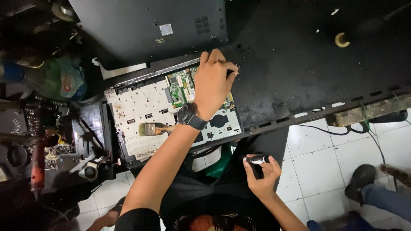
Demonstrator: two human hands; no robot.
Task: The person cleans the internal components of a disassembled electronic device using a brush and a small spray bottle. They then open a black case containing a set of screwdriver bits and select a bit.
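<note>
Nearest, at five o'clock, right hand [262,173] grips a small black-and-white tool [257,159], perhaps a screwdriver. Left hand [212,83], fingers curled, presses the green circuit board [180,87] inside the opened laptop [141,115]; a paintbrush [155,128] lies at nine o'clock.

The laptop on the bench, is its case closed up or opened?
Opened. The laptop lies with its pale inner frame and green circuit board exposed; the left hand rests on it, and a brush lies inside.

Two hands [212,83], one opened laptop [141,107], one brush [156,128], one screwdriver [257,159], one wristwatch [190,116].
</note>
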